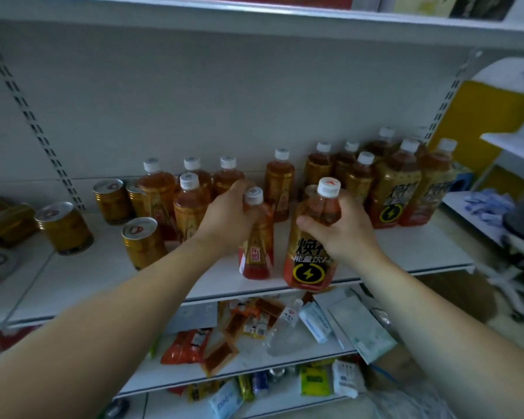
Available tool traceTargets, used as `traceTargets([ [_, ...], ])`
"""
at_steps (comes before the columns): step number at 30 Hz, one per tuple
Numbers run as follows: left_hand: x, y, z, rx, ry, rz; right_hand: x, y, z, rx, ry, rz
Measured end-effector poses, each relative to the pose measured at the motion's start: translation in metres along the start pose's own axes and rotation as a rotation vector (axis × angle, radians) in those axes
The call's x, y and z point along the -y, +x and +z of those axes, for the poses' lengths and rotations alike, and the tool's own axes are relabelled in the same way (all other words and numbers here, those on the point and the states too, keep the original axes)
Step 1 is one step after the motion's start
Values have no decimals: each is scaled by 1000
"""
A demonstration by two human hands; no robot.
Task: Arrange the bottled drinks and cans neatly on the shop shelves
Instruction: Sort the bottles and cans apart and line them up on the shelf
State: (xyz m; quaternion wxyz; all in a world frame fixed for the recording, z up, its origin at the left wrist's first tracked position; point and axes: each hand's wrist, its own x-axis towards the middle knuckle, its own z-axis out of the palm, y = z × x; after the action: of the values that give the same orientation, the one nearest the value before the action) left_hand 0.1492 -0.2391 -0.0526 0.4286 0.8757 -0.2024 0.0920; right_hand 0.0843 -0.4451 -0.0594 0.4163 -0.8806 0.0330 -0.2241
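Left hand grips small tea bottle | right hand grips energy bottle at shelf front | back rows grouped | cans scattered, seemingly unsorted

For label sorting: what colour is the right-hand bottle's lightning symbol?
Yellow lightning symbol on black; head view.

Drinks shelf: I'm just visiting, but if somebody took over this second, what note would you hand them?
Left hand grips a small bottle; right hand grips a big bottle, both near the shelf front edge.
Done: small bottles grouped back left, big bottles back right.
Left: place these two with their groups; line up the scattered cans.
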Motion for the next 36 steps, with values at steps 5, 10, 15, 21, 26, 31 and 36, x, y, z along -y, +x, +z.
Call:
traceTargets([
  [5, -8, -3, 21, 178, -212, -44, -28, 1, -28, -68, -62, 93],
  [10, -2, -8, 22, 308, -237, -72, -49, 7, -56, -109, -64, 94],
  [15, -28, -14, 58, 222, -221, -57, -80, 22, -88, -126, -60, 58],
  [21, -79, -7, 133, 156, -118, 28, -138, 53, -138, -95, -90, 57],
  [26, -109, 13, 180, 127, -63, -7, -171, 78, -166, -46, -84, -2],
  [31, -118, 26, 197, 155, 4, 6, -186, 90, -172, -38, -79, -40],
  [36, -122, 33, 218, 35, 52, -33, -188, 98, -162, -55, -36, -87],
])
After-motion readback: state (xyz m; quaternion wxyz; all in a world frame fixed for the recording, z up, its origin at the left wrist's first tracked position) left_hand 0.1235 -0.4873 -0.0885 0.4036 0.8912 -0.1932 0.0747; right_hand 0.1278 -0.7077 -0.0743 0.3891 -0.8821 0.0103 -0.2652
